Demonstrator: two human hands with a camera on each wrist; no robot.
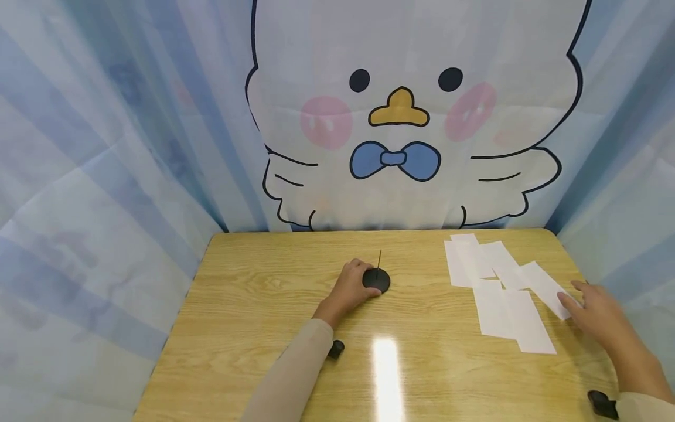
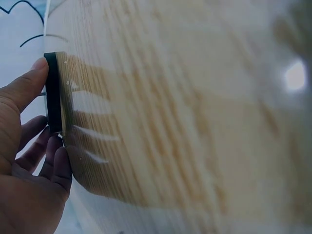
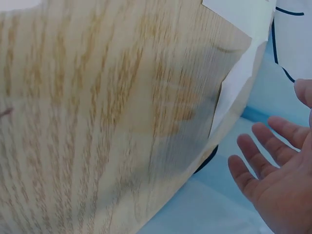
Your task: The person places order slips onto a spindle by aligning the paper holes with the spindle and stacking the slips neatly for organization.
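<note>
In the head view my left hand (image 1: 349,288) holds the round black base of a receipt spike (image 1: 381,282), its thin rod pointing up. Thumb and fingers lie on opposite edges of the base, which the left wrist view shows edge-on as a dark disc (image 2: 52,92) against the wooden table. My right hand (image 1: 598,313) hovers by the right end of the rightmost white paper slip (image 1: 545,288). Its fingers (image 3: 253,151) are spread and loosely bent, holding nothing in the right wrist view. Several more white paper slips (image 1: 493,308) lie partly overlapping to its left.
The wooden table (image 1: 253,328) meets a curtain (image 1: 401,199) with a printed cartoon bird at its back edge. More curtain hangs along both sides. A black wrist device (image 1: 336,350) shows by the left forearm, another (image 1: 603,404) by the right.
</note>
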